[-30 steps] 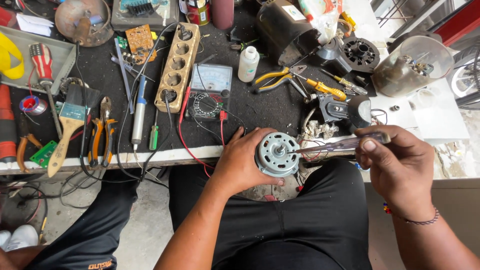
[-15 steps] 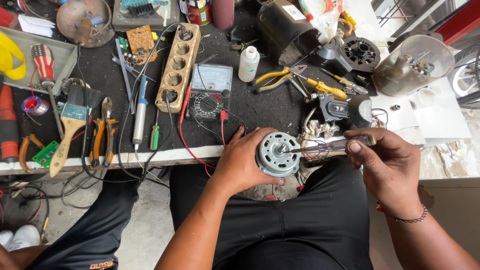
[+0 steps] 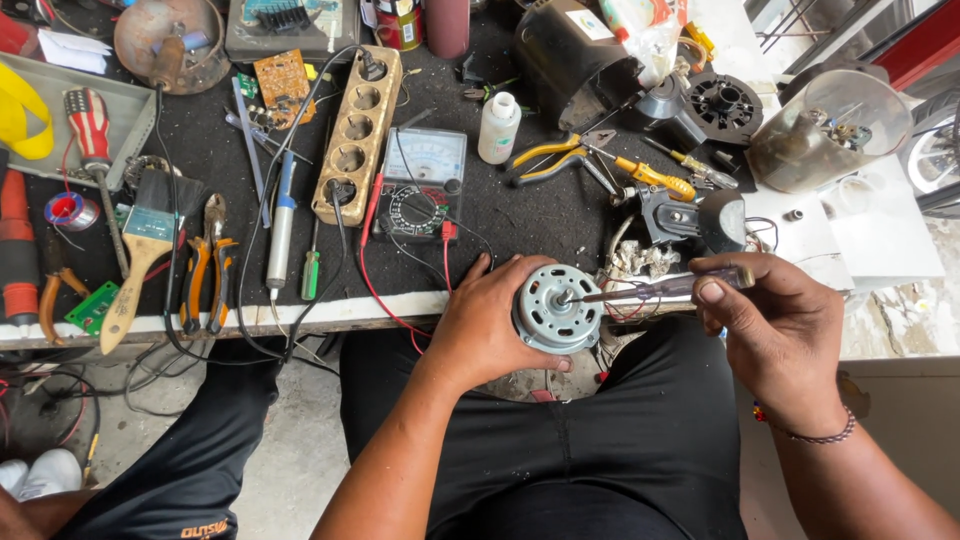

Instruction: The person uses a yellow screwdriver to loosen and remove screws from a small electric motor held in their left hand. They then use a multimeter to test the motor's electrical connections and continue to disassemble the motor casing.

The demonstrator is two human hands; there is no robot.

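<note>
- Left hand (image 3: 490,320) wraps around the side of a small electric motor (image 3: 555,308), fingers closed on its round metal casing, holding it at the bench edge above the lap.
- Right hand (image 3: 780,325) pinches a clear-handled screwdriver (image 3: 655,290) between thumb and fingers; its tip meets the motor's face near the central shaft.
- Judgement: the motor looks dense and rigid for its size, with a smooth casing; the rim is the safest hold, away from the thin wires (image 3: 635,312) trailing beside it, which look fragile.
- Nearby on the black workbench (image 3: 540,215): an analogue multimeter (image 3: 420,185), yellow-handled pliers (image 3: 550,160), a white bottle (image 3: 498,128), a wooden socket strip (image 3: 358,130).
</note>
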